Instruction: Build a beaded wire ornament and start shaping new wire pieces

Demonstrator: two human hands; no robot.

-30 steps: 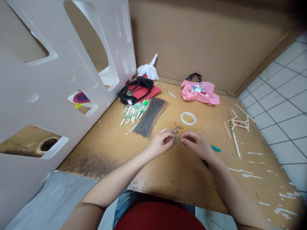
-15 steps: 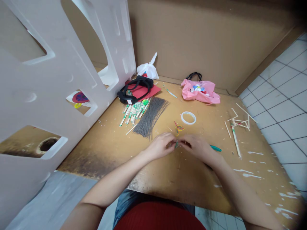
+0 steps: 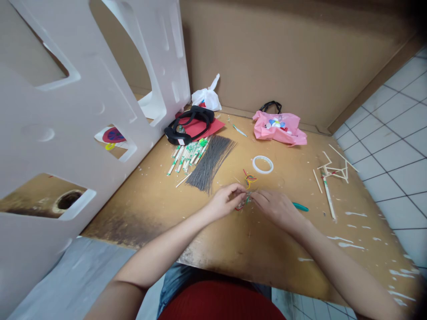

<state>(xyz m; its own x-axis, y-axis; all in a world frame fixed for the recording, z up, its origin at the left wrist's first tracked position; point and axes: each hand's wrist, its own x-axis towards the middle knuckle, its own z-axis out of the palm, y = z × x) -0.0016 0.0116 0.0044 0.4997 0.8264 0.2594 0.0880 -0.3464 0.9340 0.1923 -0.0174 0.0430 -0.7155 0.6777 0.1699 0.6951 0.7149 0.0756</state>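
Observation:
My left hand (image 3: 227, 201) is closed in a pinch on a small bunch of thin green and red strands (image 3: 247, 198) above the table. Opposite it, my right hand (image 3: 272, 207) has its fingertips together at the right side of the same bunch. Fingers cover much of the strands, and they are too small to identify for certain. Just beyond my fingertips lies a loose tangle of yellow and red rubber bands (image 3: 249, 178). A roll of white tape (image 3: 263, 164) rests flat a little farther back. Close to my right hand, a teal handle (image 3: 300, 206) shows on the table.
Grey wires (image 3: 211, 164) lie fanned out beside paper-wrapped chopsticks (image 3: 187, 155). Behind are a black headband (image 3: 190, 126), red paper (image 3: 216, 126), a white bag (image 3: 207, 98) and a pink bag (image 3: 293, 133). A stick frame (image 3: 335, 171) lies right. A white plastic panel (image 3: 76, 124) walls the left.
The fingers of both hands have shifted slightly and drawn a little apart. More of the strands shows between them, including a red loop below my left hand.

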